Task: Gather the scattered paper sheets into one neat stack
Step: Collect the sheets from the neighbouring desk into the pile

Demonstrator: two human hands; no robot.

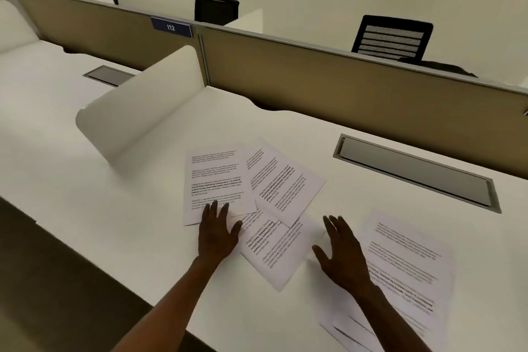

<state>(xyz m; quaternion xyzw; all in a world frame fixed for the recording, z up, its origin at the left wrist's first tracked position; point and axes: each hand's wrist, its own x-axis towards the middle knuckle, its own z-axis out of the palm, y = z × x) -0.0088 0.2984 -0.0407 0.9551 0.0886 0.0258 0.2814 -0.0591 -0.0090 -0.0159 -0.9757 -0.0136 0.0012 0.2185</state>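
Several printed paper sheets lie scattered on the white desk [120,208]. One sheet [217,180] lies at the left of the group, partly over a second sheet [285,183] to its right. A third sheet [274,251] lies skewed below them. Further right, a loose pile of sheets [411,271] reaches the desk's near edge. My left hand [217,233] rests flat, fingers spread, on the lower edge of the left sheet. My right hand [340,251] hovers open between the third sheet and the right pile, holding nothing.
A curved white side divider [143,111] stands at the left of the papers. A tan partition [328,80] runs along the back. A grey cable hatch [414,171] is set in the desk at the right. Black chairs [393,37] stand beyond the partition.
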